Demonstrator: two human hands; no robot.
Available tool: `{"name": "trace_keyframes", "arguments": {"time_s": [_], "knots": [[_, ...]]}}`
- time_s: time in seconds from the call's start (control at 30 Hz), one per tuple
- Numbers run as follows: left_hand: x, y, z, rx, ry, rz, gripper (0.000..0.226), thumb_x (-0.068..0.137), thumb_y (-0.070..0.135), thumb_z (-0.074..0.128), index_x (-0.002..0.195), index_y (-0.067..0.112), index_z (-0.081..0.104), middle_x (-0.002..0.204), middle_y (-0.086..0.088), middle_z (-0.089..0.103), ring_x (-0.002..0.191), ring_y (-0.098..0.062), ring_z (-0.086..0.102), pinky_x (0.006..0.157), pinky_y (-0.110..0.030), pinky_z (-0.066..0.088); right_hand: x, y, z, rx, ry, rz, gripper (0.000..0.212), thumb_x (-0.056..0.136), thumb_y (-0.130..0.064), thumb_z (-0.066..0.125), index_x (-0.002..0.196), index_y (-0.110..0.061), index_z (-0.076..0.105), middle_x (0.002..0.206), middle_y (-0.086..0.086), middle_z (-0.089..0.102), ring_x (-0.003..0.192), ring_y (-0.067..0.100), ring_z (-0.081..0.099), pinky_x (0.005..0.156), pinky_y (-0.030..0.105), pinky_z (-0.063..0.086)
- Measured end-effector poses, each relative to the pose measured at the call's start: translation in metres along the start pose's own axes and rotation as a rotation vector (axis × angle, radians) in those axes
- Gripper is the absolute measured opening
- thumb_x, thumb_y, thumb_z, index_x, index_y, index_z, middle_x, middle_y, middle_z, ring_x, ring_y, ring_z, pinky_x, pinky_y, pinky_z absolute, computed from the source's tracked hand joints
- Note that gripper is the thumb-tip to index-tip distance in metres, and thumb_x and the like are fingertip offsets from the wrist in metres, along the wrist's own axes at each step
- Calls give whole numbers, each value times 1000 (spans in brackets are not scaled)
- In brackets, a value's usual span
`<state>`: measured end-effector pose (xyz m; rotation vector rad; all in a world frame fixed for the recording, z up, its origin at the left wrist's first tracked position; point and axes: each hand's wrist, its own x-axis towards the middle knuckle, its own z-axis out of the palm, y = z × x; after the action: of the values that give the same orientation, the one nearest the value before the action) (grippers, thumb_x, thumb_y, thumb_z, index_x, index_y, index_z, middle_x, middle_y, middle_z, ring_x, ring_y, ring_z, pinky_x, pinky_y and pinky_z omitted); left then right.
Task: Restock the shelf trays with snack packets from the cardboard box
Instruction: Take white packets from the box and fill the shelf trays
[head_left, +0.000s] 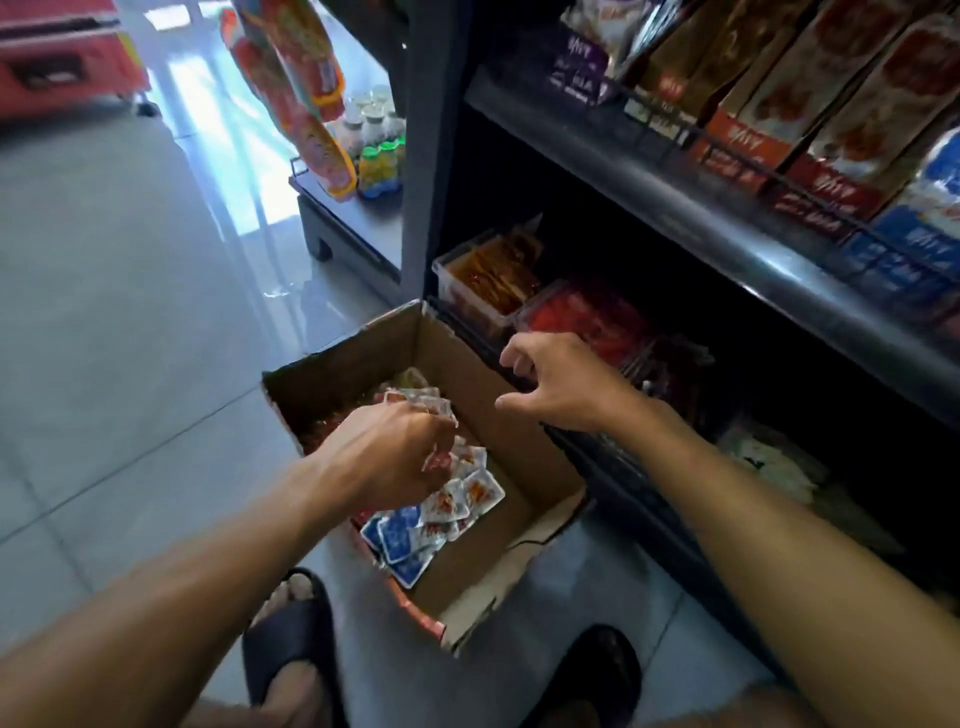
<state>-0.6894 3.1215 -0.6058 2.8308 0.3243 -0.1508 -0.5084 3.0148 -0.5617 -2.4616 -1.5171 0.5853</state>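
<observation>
An open cardboard box (483, 395) stands on the floor against the bottom shelf. Inside lie several small snack packets (431, 519), white-red and blue ones. My left hand (395, 457) is down in the box, fingers curled round a bunch of the white-red packets. My right hand (561, 384) hovers over the box's far rim, by the shelf edge, fingers loosely spread and holding nothing. On the bottom shelf sit clear trays: one with orange packets (483, 275), one with red packets (587, 317).
The dark shelf unit (675, 208) rises on the right, its upper shelf full of boxed snacks. Bottles (379, 150) stand on a low rack behind. My feet in dark slippers (291, 639) are by the box. Grey tiled floor spreads to the left.
</observation>
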Motion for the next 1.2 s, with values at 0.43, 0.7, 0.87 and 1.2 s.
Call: {"name": "trace_keyframes", "arguments": {"time_s": [0.43,0.7,0.87,1.2], "knots": [[-30,-79,158,107,-178,-96,47,86,57,26,82,26,62,85,7,67,82,-15,61,88,-37,42,70,47,233,-36,-415,18,50,81,-31,75,126,-21,57,129,5,59,115,24,57,92,36,49],[-30,-85,178,123,-31,-73,40,84,50,32,69,24,58,65,3,63,61,-19,59,66,-32,40,95,56,321,-335,-472,-158,102,72,-46,82,152,-25,23,154,10,33,139,33,35,114,49,30],[-26,-85,179,131,-8,-56,37,83,48,35,62,23,52,59,4,57,56,-19,55,65,-32,37,91,59,331,-413,-420,-167,100,72,-38,84,150,-18,24,150,15,36,136,35,38,111,49,33],[-29,-86,183,147,-14,-66,41,83,50,29,71,24,59,67,3,63,63,-17,59,68,-33,36,74,76,336,-160,-415,42,62,81,-34,77,132,-22,44,118,10,61,106,31,60,90,41,50]]}}
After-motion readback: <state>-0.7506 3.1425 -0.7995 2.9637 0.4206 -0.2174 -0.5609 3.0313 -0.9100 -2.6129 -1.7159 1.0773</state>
